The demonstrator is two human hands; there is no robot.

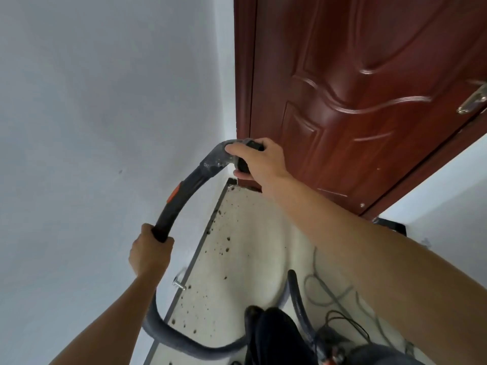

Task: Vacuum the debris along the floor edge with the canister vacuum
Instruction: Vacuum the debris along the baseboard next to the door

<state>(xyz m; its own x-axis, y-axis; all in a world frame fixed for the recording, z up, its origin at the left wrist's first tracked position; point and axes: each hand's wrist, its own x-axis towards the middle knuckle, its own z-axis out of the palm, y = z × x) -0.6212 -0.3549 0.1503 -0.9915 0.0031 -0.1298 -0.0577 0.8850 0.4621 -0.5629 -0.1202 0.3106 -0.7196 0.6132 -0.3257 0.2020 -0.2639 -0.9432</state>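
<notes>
The left hand [150, 248] is clenched around the lower part of the curved black handle tube [181, 198]. The right hand [254, 159] grasps the front end of the tube, which is held up in the corner between the white wall [105, 101] and the red-brown door [355, 75]. The mouth of the tube is hidden under the fingers, so it cannot be told whether a nozzle is fitted there. The grey hose [168, 335] hangs from the handle and curves over the floor [258, 259] near the person's feet.

The debris [224, 241], dark crumbs, lies in a loose line on the floor just beside the dark skirting strip [205, 238], from the door corner down toward the person. It looks thicker near the corner.

The suction end seems not yet down at the floor. To do this step well, the person should probably lower the tube mouth to the corner first and then draw it slowly along the strip, keeping it close to the edge. The hose should stay behind the working end, otherwise it may drag over the crumbs and scatter them. A small metal stop [179, 284] stands at the strip, and the tube must pass around it. The cable [329, 293] lies well apart from the edge.
</notes>
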